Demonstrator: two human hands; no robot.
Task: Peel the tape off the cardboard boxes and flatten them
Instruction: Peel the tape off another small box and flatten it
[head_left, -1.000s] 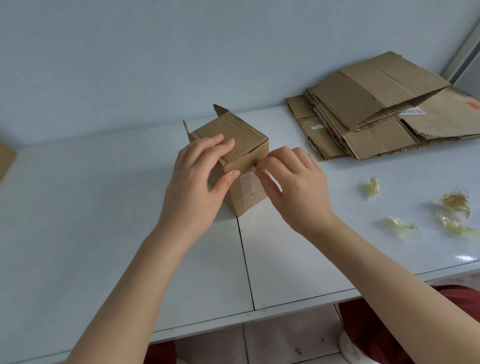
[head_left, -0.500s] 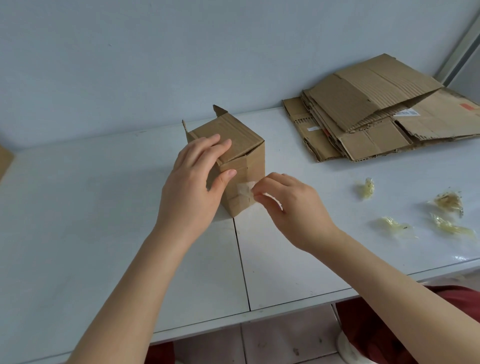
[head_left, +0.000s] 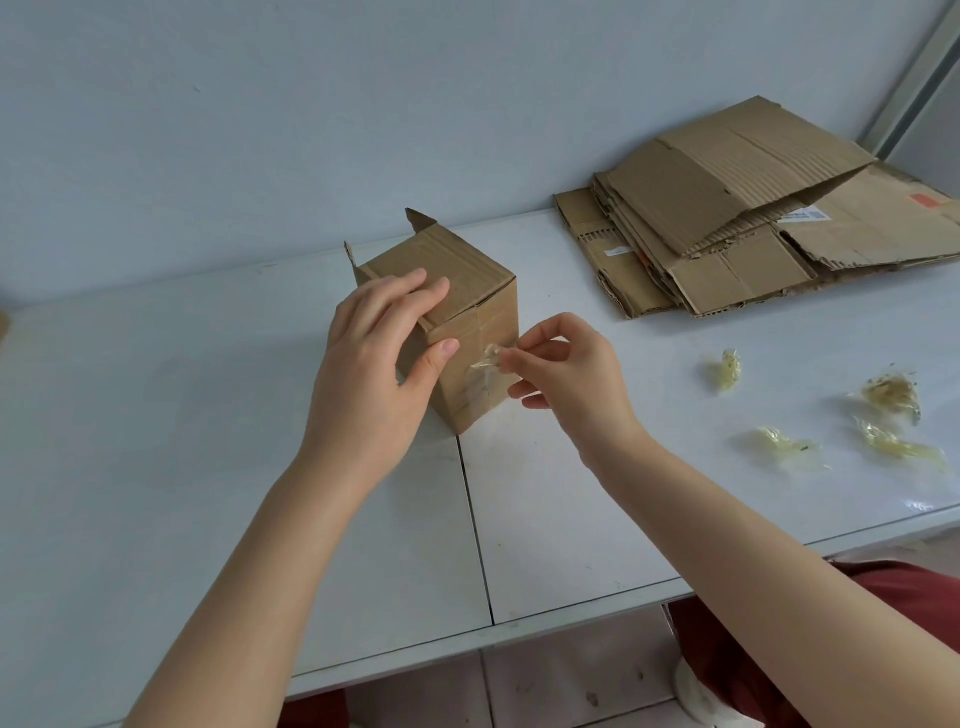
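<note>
Head view: the small cardboard box stands upright on the white counter, towards the back, right over a seam in the surface. My left hand steadies it, with the fingers laid across the closed top and the thumb pressed on the near side face, so that grip wraps the box's upper edge. My right hand has its grip pinched, thumb against forefinger, on the lifted end of a clear tape strip. The strip's lower part is stuck to the side face of the box (my other fingers hang loosely curled below the pinch).

I judge the peel to be partway done. To finish it cleanly, I should pull low and slowly, back along the face rather than straight out, so the strip comes off whole and doesn't rip the paper skin. The left hand should bear down so the light box neither lifts nor skids. If the tape stretches thin, I should re-pinch closer to where it is parting from the box.

The crumpled tape wads lie well off to my right. The stack of flattened boxes sits at the far right.
</note>
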